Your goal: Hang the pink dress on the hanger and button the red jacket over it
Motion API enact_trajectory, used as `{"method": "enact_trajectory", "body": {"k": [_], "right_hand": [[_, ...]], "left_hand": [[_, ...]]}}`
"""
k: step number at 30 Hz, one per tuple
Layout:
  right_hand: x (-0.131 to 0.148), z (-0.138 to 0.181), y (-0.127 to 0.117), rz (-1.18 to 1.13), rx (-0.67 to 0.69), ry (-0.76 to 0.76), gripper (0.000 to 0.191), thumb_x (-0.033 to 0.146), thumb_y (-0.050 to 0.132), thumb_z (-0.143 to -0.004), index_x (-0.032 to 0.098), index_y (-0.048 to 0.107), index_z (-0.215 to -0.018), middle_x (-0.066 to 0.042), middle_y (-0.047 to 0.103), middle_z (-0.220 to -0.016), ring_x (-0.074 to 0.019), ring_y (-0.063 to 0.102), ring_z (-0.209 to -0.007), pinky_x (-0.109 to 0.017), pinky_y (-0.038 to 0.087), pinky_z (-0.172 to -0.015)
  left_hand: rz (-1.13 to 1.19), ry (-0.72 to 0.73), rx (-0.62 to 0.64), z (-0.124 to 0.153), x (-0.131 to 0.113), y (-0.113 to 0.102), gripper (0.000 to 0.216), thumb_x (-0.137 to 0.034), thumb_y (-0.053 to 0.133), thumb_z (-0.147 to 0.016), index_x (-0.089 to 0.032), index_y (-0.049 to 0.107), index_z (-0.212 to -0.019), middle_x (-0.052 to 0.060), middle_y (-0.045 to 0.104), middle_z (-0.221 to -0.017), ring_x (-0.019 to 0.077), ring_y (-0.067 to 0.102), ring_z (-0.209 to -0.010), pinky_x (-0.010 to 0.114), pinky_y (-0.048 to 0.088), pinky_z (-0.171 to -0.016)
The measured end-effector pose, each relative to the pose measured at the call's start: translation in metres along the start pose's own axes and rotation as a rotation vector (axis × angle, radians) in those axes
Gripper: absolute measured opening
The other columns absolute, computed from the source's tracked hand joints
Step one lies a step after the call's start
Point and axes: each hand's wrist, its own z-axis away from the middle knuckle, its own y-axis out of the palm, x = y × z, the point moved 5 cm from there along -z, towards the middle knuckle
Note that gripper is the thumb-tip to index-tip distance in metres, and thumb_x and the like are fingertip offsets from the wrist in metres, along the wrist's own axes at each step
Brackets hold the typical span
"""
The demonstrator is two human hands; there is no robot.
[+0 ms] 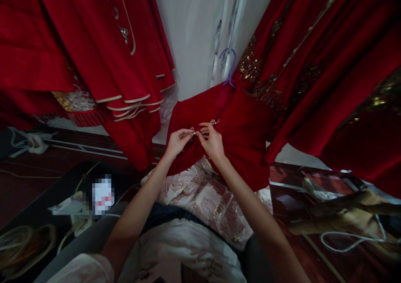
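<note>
A red garment [247, 132] hangs in front of me from a purple hanger [231, 68], its upper part spread toward my lap. My left hand [178, 142] pinches a small beaded ornament [194, 132] on the garment's front. From the other side my right hand [214, 143] is closed on the same ornament, thumb and index finger meeting it. Just above the right fingers sits a second beaded ornament [214, 122] with a red tip. Pale pink patterned fabric [206, 195] lies below the red cloth, over my lap. The fingertips partly hide the held ornament.
Red garments with pale trim [128, 103] hang at left, and red garments with gold sequins [250, 66] at right. A dark surface at lower left bears a lit, blurred screen [102, 195] and cables. Bags and a white cord [347, 235] lie at lower right.
</note>
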Motion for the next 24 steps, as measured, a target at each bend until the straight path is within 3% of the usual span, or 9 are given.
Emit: {"method": "enact_trajectory", "body": {"k": [4, 8, 12, 17, 20, 24], "right_hand": [[-0.004, 0.017, -0.026, -0.107, 0.143, 0.092, 0.02, 0.025, 0.057, -0.086, 0.02, 0.061, -0.105, -0.005, 0.07, -0.098, -0.0137, 0.068, -0.086, -0.028, 0.056, -0.078], [-0.018, 0.045, -0.061, -0.045, 0.392, 0.179, 0.018, 0.03, 0.06, -0.085, 0.019, 0.065, -0.098, -0.005, 0.071, -0.088, -0.0148, 0.068, -0.077, -0.03, 0.055, -0.072], [-0.037, 0.061, -0.07, 0.097, 0.546, 0.274, 0.023, 0.03, 0.066, -0.079, 0.018, 0.063, -0.099, -0.004, 0.069, -0.084, -0.0147, 0.066, -0.069, -0.028, 0.052, -0.065], [-0.045, 0.062, -0.04, 0.287, 0.445, 0.226, 0.035, 0.028, 0.075, -0.067, 0.018, 0.055, -0.093, -0.002, 0.063, -0.078, -0.0149, 0.061, -0.068, -0.025, 0.045, -0.063], [-0.046, 0.061, -0.027, 0.371, 0.334, 0.183, 0.03, 0.023, 0.071, -0.066, 0.019, 0.052, -0.089, -0.001, 0.06, -0.077, -0.0141, 0.057, -0.068, -0.025, 0.042, -0.063], [-0.049, 0.057, -0.029, 0.201, 0.396, 0.215, 0.023, 0.015, 0.065, -0.064, 0.02, 0.051, -0.082, 0.002, 0.058, -0.071, -0.0123, 0.056, -0.064, -0.023, 0.041, -0.061]], "left_hand": [[-0.067, -0.014, 0.093, 0.014, 0.008, -0.014, 0.029, -0.033, 0.066, -0.079, -0.017, 0.065, -0.102, 0.009, 0.072, -0.097, 0.0168, 0.068, -0.088, 0.033, 0.056, -0.082], [-0.143, -0.134, 0.227, 0.039, 0.017, -0.026, 0.022, -0.039, 0.064, -0.078, -0.017, 0.066, -0.081, 0.006, 0.071, -0.083, 0.0142, 0.066, -0.069, 0.026, 0.054, -0.062], [-0.255, -0.118, 0.415, 0.066, 0.014, -0.018, 0.02, -0.035, 0.071, -0.072, -0.018, 0.064, -0.08, 0.002, 0.066, -0.074, 0.0129, 0.063, -0.067, 0.024, 0.052, -0.061], [-0.526, -0.022, 0.257, 0.076, 0.018, -0.016, 0.021, -0.026, 0.071, -0.069, -0.019, 0.057, -0.083, -0.001, 0.061, -0.076, 0.0106, 0.058, -0.06, 0.022, 0.048, -0.057], [-0.625, 0.026, 0.177, 0.075, 0.02, -0.015, 0.018, -0.025, 0.068, -0.071, -0.021, 0.056, -0.085, -0.003, 0.058, -0.068, 0.0111, 0.055, -0.055, 0.023, 0.044, -0.054], [-0.621, 0.026, 0.11, 0.073, 0.004, -0.012, 0.015, -0.02, 0.065, -0.07, -0.022, 0.059, -0.084, -0.003, 0.061, -0.064, 0.0123, 0.057, -0.056, 0.024, 0.045, -0.057]]}}
